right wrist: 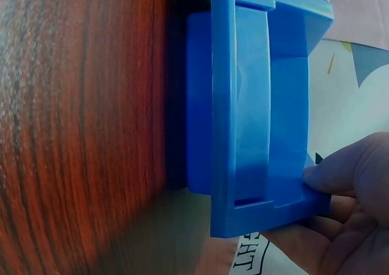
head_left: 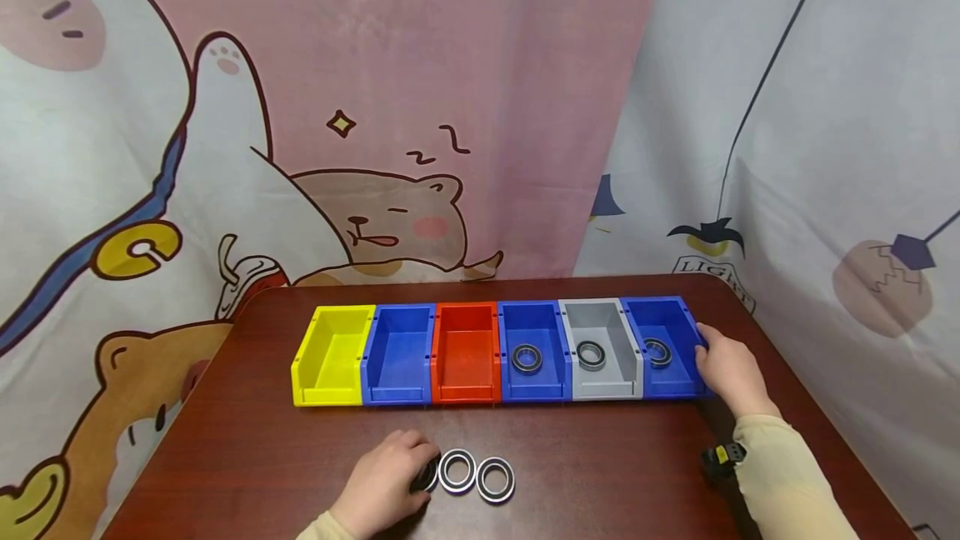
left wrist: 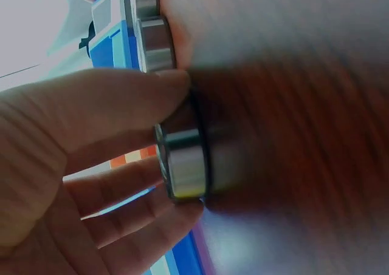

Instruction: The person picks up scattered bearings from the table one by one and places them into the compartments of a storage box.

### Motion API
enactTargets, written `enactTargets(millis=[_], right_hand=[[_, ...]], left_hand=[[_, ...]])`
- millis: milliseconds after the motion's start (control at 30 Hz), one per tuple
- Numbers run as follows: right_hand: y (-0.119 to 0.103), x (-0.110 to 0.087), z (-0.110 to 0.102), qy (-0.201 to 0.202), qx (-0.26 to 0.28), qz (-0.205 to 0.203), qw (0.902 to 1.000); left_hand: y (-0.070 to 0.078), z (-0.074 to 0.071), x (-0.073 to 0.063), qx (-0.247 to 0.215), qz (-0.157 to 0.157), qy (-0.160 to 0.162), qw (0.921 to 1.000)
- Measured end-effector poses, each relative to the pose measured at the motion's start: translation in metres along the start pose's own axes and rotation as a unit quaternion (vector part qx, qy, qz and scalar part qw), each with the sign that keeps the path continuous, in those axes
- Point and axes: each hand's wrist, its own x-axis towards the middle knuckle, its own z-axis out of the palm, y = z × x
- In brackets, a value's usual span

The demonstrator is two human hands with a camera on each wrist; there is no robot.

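My left hand (head_left: 388, 473) pinches a ball bearing (left wrist: 187, 172) between thumb and fingers, low over the brown table. The bearing stands at the left end of a short row; two more bearings, a middle one (head_left: 457, 489) and a right one (head_left: 496, 499), lie flat beside it. At the far right, my right hand (head_left: 731, 369) grips the outer side wall of the end blue bin (right wrist: 252, 105), thumb on the inside and fingers outside. One bearing (head_left: 667, 353) rests in that bin, leaning near its left wall.
Several bins stand joined in a row: yellow (head_left: 337, 348), blue (head_left: 399, 348), red (head_left: 467, 348), another blue (head_left: 528, 323), then grey (head_left: 596, 319). The second blue bin and the grey bin each contain one bearing. A patterned curtain (head_left: 480, 107) hangs behind the table (head_left: 600, 465).
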Motion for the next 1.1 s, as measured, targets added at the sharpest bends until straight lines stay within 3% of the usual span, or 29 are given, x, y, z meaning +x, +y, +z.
enactTargets(millis=[700, 833, 1100], right_hand=[[0.0, 0.0, 0.002, 0.001, -0.002, 0.005, 1.0], [-0.001, 0.0, 0.001, -0.002, -0.004, 0.009, 1.0], [-0.002, 0.0, 0.001, 0.0, -0.007, 0.011, 0.9999]], left_hand=[[-0.008, -0.002, 0.009, -0.023, 0.001, 0.015, 0.9996], [-0.009, -0.01, 0.019, -0.026, -0.003, 0.027, 0.9993], [-0.009, -0.027, 0.054, -0.036, -0.01, 0.038, 0.9986]])
